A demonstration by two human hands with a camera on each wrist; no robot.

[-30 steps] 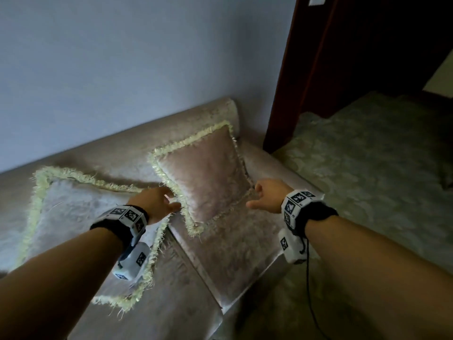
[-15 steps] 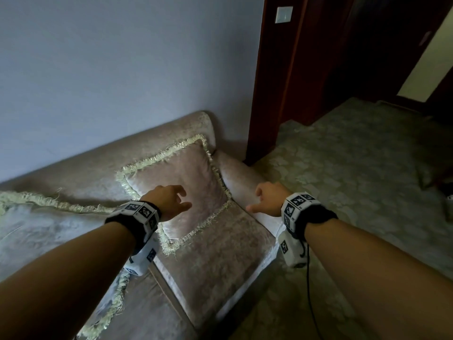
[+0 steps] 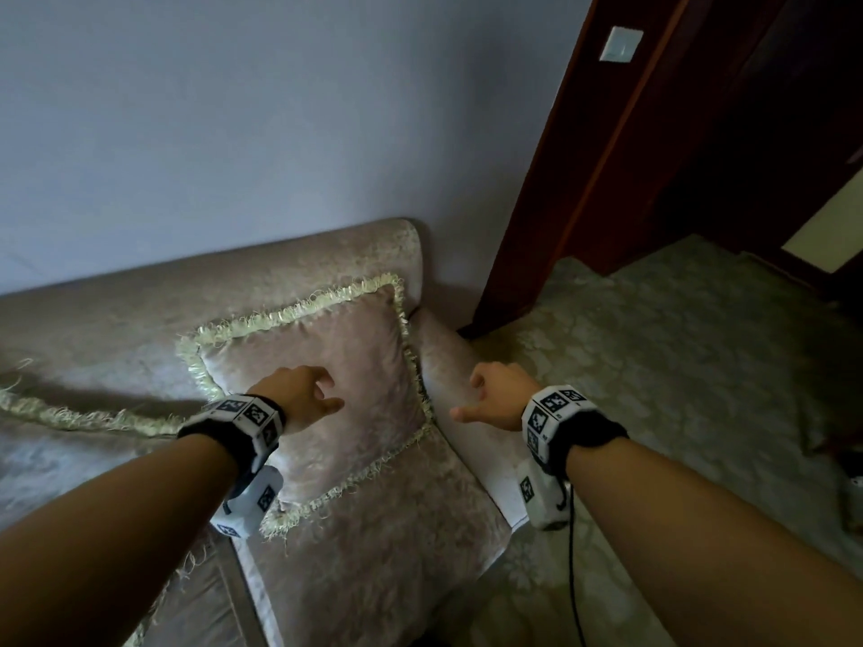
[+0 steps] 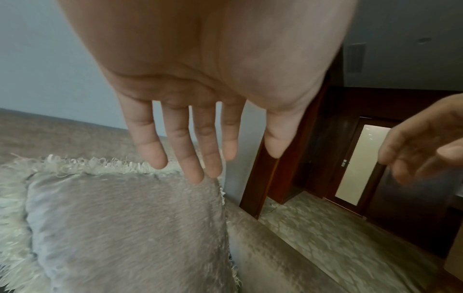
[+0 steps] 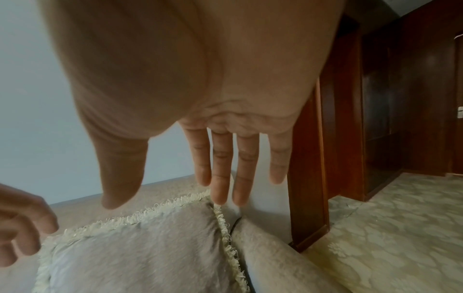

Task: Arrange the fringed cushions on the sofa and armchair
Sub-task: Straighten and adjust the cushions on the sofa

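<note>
We see a beige velvet sofa (image 3: 355, 567) against a pale blue wall (image 3: 261, 133), with patterned carpet (image 3: 677, 366) and a dark wooden door frame (image 3: 569, 179) to its right. A fringed cushion (image 3: 355, 366) leans on the backrest beside the sofa's right arm, another cushion (image 3: 56, 441) lying at far left. Our left hand (image 3: 303, 394) hovers over the cushion and our right hand (image 3: 495, 394) over the sofa arm, each grip loose, fingers spread, holding nothing.

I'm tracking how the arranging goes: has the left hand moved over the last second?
Yes. The left hand moved rightward, from the left fringe of the cushion to over its middle. Its fingers are straight and hold nothing.
</note>
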